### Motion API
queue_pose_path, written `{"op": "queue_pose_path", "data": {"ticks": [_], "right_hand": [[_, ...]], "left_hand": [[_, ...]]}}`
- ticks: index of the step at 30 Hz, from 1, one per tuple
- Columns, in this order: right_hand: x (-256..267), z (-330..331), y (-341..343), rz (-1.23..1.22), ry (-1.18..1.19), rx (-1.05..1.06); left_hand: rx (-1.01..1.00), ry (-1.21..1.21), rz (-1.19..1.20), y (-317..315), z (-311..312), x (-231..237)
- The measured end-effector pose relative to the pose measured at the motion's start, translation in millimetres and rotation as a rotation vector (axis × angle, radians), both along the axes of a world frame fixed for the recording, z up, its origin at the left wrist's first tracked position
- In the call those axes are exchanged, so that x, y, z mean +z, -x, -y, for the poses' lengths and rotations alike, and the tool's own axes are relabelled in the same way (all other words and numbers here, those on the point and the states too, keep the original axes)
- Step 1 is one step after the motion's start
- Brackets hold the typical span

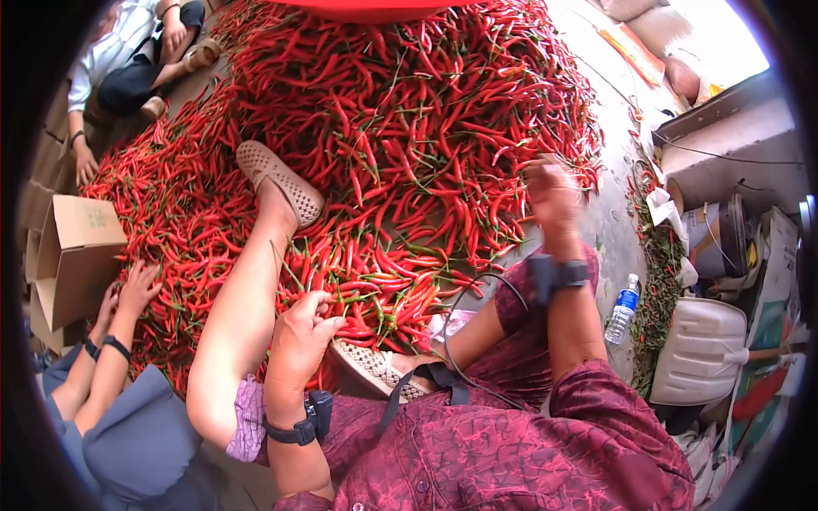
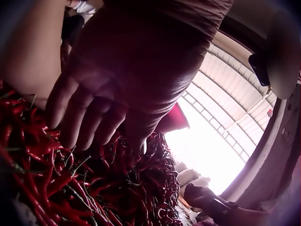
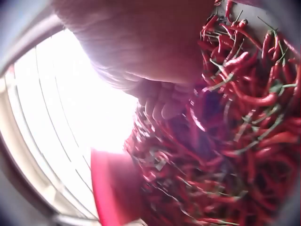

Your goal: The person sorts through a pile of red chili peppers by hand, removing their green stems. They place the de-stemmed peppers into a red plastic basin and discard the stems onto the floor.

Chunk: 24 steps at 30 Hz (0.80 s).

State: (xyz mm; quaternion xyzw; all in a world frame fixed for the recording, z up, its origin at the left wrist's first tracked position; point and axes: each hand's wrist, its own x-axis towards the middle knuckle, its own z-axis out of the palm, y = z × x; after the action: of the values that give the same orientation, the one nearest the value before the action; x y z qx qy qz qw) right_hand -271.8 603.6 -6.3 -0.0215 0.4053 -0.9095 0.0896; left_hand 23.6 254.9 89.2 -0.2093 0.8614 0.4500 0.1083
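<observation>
A large heap of red chili peppers (image 1: 409, 111) with green stems spreads over the floor around my legs. My left hand (image 1: 300, 336) hovers over a small patch of peppers between my feet, fingers loosely bent. In the left wrist view the left hand (image 2: 127, 70) shows its palm, with relaxed fingers hanging above the peppers (image 2: 51, 169) and nothing between them. Blurred in the head view, my right hand (image 1: 555, 200) is over the heap's right edge. Its fingers (image 3: 157, 106) hang loosely near the peppers (image 3: 254, 94) in the right wrist view, with nothing visibly held.
Another person's hands (image 1: 136, 289) touch peppers at the left, beside a cardboard box (image 1: 85, 255). A further person (image 1: 145, 60) sits at the upper left. A red tub (image 1: 358, 10) overhangs the heap. At the right are a water bottle (image 1: 623, 308), a white shovel (image 1: 700, 349) and a bucket (image 1: 716, 238).
</observation>
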Motion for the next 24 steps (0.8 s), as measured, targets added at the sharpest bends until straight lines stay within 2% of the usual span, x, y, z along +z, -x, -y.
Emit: {"op": "queue_pose_path", "data": {"ticks": [2, 3, 4, 5, 6, 8, 10, 11, 12, 13, 18, 20, 22, 23, 24], "right_hand": [[27, 67, -29, 0.083, -0.670, 0.160], [10, 92, -26, -0.060, -0.824, 0.133], [-19, 112, -14, -0.332, -0.955, 0.005], [-14, 125, -5, -0.571, -1.268, -0.027], [-29, 140, 5, -0.589, -1.384, -0.033], [-22, 169, -3, -0.528, -1.703, 0.077], [-25, 196, -26, -0.607, -1.792, -0.009], [-16, 203, -44, -0.567, -1.861, 0.055], [-33, 206, -58, -0.612, -1.736, 0.049], [-52, 207, -73, -0.718, -1.760, 0.069], [-74, 180, -139, -0.766, -1.419, 0.268], [-61, 162, -155, -0.788, -1.224, 0.404], [-39, 157, -159, -0.689, -1.056, 0.724], [-24, 155, -155, -0.597, -1.040, 0.835], [-13, 154, -147, -0.533, -1.059, 0.843]], "left_hand": [[0.029, -0.004, 0.002, 1, -2, 2], [0.047, -0.008, 0.009, 0, -2, 3], [0.064, -0.010, 0.018, -2, -3, 6], [0.069, -0.011, 0.014, -6, -1, 2], [0.071, 0.000, 0.041, -7, 0, 3], [0.079, 0.019, 0.098, -10, 1, 6], [0.095, 0.033, 0.096, -10, 4, 1], [0.092, 0.037, 0.076, -9, 4, -2], [0.087, 0.040, 0.057, -8, 2, -4], [0.080, 0.021, 0.059, -4, 0, -2], [0.043, 0.004, 0.084, -3, -3, -1], [0.031, 0.015, 0.102, -3, 0, -3], [0.039, 0.020, 0.139, -3, 1, -2], [0.066, 0.013, 0.126, -2, 1, -3], [0.071, -0.004, 0.109, -1, 0, -1]]}}
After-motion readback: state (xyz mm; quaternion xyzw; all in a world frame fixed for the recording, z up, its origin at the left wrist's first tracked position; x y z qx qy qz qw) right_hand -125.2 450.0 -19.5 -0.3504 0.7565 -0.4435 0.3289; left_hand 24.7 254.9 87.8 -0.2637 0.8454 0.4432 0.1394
